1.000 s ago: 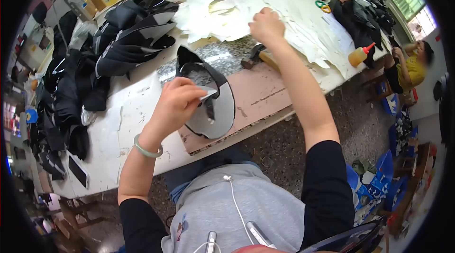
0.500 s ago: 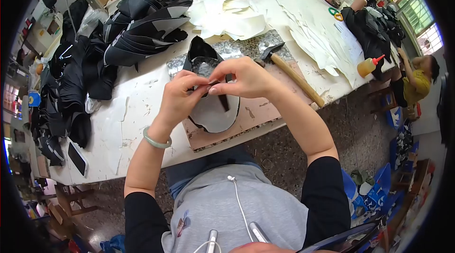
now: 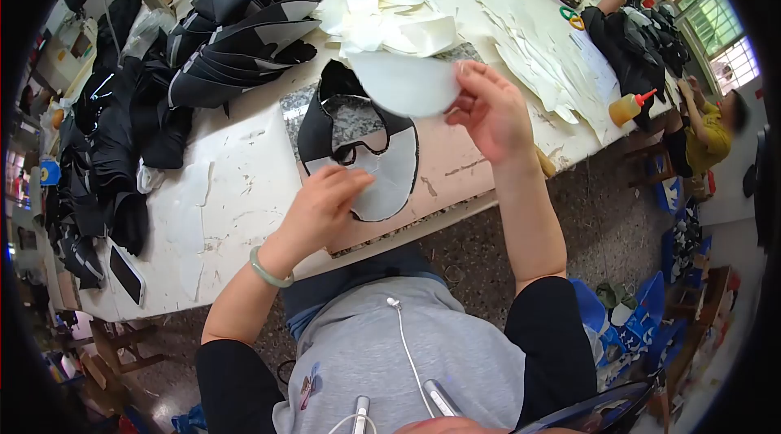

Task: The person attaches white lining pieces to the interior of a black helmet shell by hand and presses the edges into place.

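A dark shoe upper with a pale grey lining (image 3: 392, 180) lies spread on the work board, its opening toward the back. Over its front left part is my left hand (image 3: 329, 200), fingers bent and pressed together, tips at the lining; whatever they may hold is hidden. My right hand (image 3: 495, 113) is raised to the right of the upper. Between its thumb and fingers it grips a thin, whitish half-round sheet piece (image 3: 409, 86), held above the board and apart from the upper.
Under the upper lies a pinkish board (image 3: 455, 170) on a speckled slab (image 3: 299, 102). A wooden handle end (image 3: 545, 162) shows behind my right wrist. Stacked black uppers (image 3: 236, 43), white sheets (image 3: 390, 19), a phone (image 3: 126, 275) and a glue bottle (image 3: 626, 111) surround it. Another person (image 3: 712, 137) sits far right.
My hands were together over the upper, pinching a small dark strip. Now they are apart: the right has moved up with the whitish piece, the left down toward me. The strip is no longer visible.
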